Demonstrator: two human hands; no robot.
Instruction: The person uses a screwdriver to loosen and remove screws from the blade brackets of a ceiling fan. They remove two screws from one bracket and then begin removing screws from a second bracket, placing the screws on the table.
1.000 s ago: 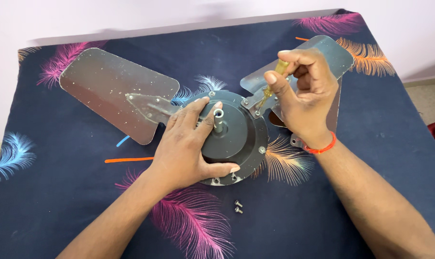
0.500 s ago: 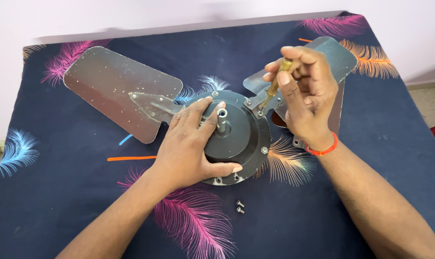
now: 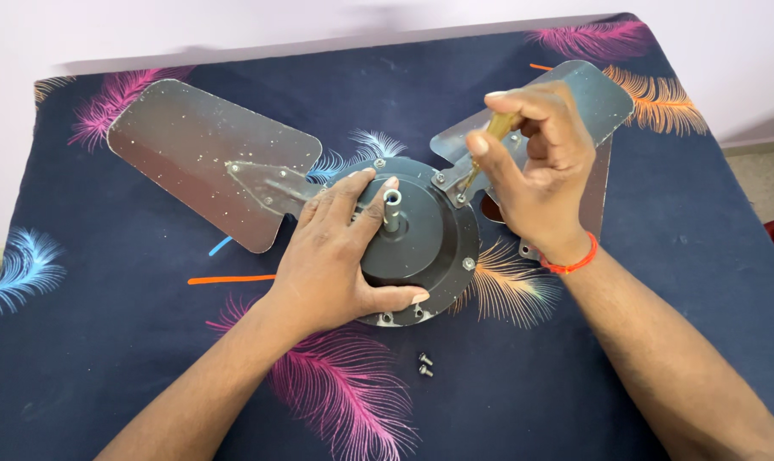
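Screwdriver (image 3: 487,147), head view: the right hand (image 3: 541,171) is clamped on its amber handle, thumb and fingertips pinched around it. The long axis slopes from the handle at upper right down to the tip at lower left. The tip sits at a screw on the blade bracket (image 3: 452,183), at the upper right rim of the fan motor housing (image 3: 430,248). The bracket lies just below and left of the right hand, which is the nearer hand to it.

The left hand (image 3: 336,256) lies flat and spread on the dark housing, fingers apart, pressing on its left half. The index fingertip lies just beside the central shaft (image 3: 391,209), which stands upright.

One metal blade (image 3: 191,154) extends to the upper left, attached at the hub. Another blade (image 3: 566,94) extends to the upper right, partly hidden behind the right hand. A red thread band (image 3: 570,260) circles the right wrist.

Two loose screws (image 3: 424,365) lie on the surface below the housing, apart from both hands.

The surface carries a dark blue cloth (image 3: 105,358) printed with coloured feathers. A pale wall (image 3: 319,21) runs behind it. Floor shows at the right edge.
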